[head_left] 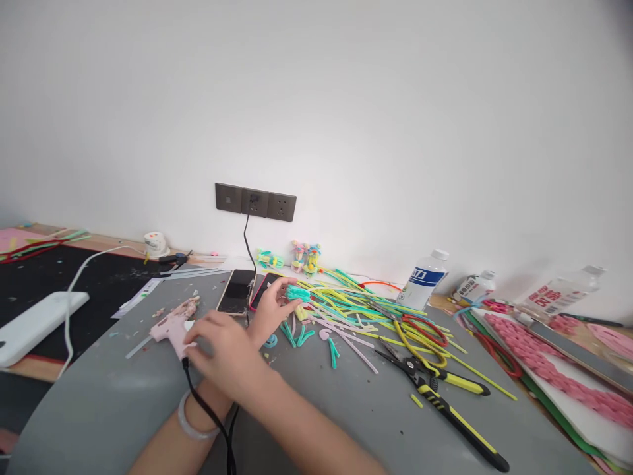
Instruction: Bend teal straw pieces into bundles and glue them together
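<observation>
My left hand (271,310), its wrist ringed by a pale bangle, pinches a small teal fuzzy bundle of pipe cleaners (299,294) between thumb and fingers. Crossing over that forearm, my right hand (217,340) reaches to the left. Its curled fingers are at the handle of a pink hot glue gun (173,330), with slight blur on them. The gun's black cord (202,402) runs down past both wrists. Short bent teal pipe cleaners (297,335) and a yellow-green piece (301,313) lie just beyond my left hand.
Long loose pipe cleaners (346,303) spread across the grey mat (346,422). Black-and-yellow pliers (445,402) and red-handled scissors (425,330) lie at right. Two phones, one dark (237,290), lie behind my hands. A bottle (422,280) and small pipe-cleaner figures (306,257) stand by the wall.
</observation>
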A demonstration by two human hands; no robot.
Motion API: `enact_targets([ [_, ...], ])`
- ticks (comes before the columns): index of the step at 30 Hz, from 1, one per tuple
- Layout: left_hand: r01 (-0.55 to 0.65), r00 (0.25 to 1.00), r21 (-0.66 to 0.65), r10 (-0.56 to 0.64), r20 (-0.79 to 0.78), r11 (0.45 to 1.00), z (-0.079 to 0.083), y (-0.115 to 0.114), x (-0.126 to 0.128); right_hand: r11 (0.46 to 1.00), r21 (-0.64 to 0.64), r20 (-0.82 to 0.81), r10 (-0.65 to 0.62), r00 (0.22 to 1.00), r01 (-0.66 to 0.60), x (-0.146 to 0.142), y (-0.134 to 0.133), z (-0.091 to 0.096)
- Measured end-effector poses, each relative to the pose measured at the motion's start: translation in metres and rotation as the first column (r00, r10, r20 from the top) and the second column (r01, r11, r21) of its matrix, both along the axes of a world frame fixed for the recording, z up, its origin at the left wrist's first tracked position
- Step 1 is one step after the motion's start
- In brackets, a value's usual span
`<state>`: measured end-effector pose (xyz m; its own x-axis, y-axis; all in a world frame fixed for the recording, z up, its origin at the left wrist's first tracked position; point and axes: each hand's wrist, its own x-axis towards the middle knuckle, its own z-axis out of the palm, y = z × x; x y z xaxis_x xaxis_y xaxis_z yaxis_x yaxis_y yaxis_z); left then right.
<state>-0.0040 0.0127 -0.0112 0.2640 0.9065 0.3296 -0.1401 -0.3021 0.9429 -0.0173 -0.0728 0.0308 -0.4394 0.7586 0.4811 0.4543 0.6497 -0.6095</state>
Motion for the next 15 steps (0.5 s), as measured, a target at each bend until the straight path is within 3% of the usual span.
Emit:
enact_targets([
  [3, 0.024, 0.999, -0.001, -0.024, 0.026, 1.0, 0.0, 0.001, -0.001, 0.98, -0.106, 0.382, -0.118, 0.917, 0.171, -0.049, 0.003, -0.012],
  [7, 0.064, 0.996, -0.043, -0.062, 0.057, 0.997, 0.0, 0.004, -0.001, 0.905, -0.192, 0.492, -0.246, 0.835, 0.379, -0.082, 0.015, -0.021],
  [12, 0.046, 0.998, -0.023, -0.045, 0.037, 0.999, 0.002, 0.003, 0.0, 0.901, -0.317, 0.477, -0.118, 0.871, 0.296, -0.071, 0.016, -0.007],
  [15, 0.05, 0.999, -0.003, -0.05, -0.017, 0.999, 0.005, 0.001, 0.001, 0.937, -0.287, 0.284, -0.116, 0.952, 0.2, -0.056, 0.009, -0.001],
])
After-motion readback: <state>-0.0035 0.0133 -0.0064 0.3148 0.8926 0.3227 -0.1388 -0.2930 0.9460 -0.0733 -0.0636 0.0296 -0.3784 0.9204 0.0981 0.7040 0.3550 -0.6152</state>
